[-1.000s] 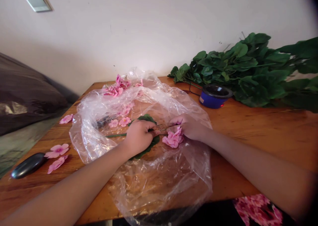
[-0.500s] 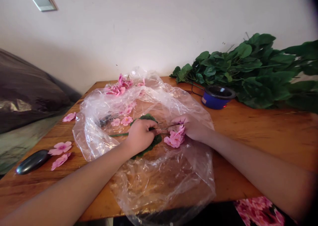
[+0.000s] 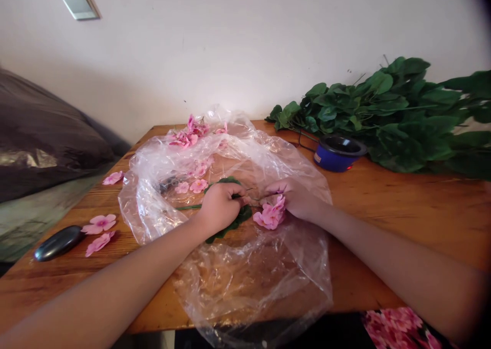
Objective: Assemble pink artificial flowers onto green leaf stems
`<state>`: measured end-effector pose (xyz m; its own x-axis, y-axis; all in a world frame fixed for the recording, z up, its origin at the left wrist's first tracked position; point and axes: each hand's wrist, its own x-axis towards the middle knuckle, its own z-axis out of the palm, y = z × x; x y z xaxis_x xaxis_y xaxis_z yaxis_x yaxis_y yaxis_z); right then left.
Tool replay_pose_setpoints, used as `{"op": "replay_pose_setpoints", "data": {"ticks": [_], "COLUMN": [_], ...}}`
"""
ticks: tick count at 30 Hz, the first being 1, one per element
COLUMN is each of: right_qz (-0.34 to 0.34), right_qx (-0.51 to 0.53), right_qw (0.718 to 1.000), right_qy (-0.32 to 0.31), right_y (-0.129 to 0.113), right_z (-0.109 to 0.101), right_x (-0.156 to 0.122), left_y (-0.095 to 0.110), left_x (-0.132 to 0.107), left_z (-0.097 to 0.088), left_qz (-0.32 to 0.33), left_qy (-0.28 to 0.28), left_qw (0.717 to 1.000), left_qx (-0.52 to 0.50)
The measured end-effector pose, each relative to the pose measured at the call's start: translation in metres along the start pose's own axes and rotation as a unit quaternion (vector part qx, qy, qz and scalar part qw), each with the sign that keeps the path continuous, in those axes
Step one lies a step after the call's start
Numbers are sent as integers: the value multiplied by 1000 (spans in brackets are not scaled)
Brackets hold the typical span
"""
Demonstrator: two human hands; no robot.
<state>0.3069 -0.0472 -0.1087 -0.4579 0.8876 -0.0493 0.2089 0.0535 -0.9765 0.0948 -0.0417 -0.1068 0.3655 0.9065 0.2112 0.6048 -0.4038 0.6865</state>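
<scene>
**Green stem (image 3: 190, 206) runs level through your closed left hand (image 3: 220, 208)**

The stem lies roughly level across the view, on a clear plastic bag (image 3: 230, 282). Its long end sticks out to the left of your left hand, and a thin wire end (image 3: 255, 198) reaches right, toward your right hand (image 3: 295, 199). A dark green leaf (image 3: 243, 217) sits with the stem, showing above and below your left hand, which is closed around both with the fingers curled over.

Your right hand is curled, not spread, with the fingertips drawn in just above a pink blossom cluster (image 3: 270, 216). The hand touches or nearly touches the cluster. Whether those fingers pinch the wire, you cannot tell from this view.

Your left hand is nearer the leaf and the long end of the stem; your right is nearer the cluster and the thin end. The two hands are close together, with only a short stretch of wire between them.

More pink blossoms (image 3: 197, 186) lie on the plastic, and a heap of them (image 3: 190, 136) sits at its far edge. Two loose flowers (image 3: 98, 223) and a black oval object (image 3: 58, 243) rest on the wooden worktop (image 3: 402, 226) to your left. Far right, a blue bowl (image 3: 337, 154) stands in front of a long pile of green leaves (image 3: 383, 108). A dark cushion (image 3: 38, 144) lies off the left side, and a pink floral cloth (image 3: 399, 328) shows at the bottom edge.
</scene>
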Motion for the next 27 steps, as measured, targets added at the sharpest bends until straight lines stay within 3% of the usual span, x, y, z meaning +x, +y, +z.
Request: {"op": "replay_pose_setpoints", "data": {"ticks": [3,8,21,27], "right_qz": [-7,7,6,-33], "right_qx": [-11,7,2,-99], "right_qw": [1000,999,999,987], "right_qy": [-13,37,42,121], "right_y": [3,8,-7,-9], "right_z": [0,-2,-1,-10], "right_x": [2,2,0,0], "left_y": [-2,-3,2,1], "left_x": [1,1,-5,-7], "left_z": [-1,-4,-11,-16], "left_qz": [0,7,33,39], "left_qy": [4,-8,24,39], "left_qw": [1000,1000,999,998], "left_qx": [-21,-25,-9,4]}}
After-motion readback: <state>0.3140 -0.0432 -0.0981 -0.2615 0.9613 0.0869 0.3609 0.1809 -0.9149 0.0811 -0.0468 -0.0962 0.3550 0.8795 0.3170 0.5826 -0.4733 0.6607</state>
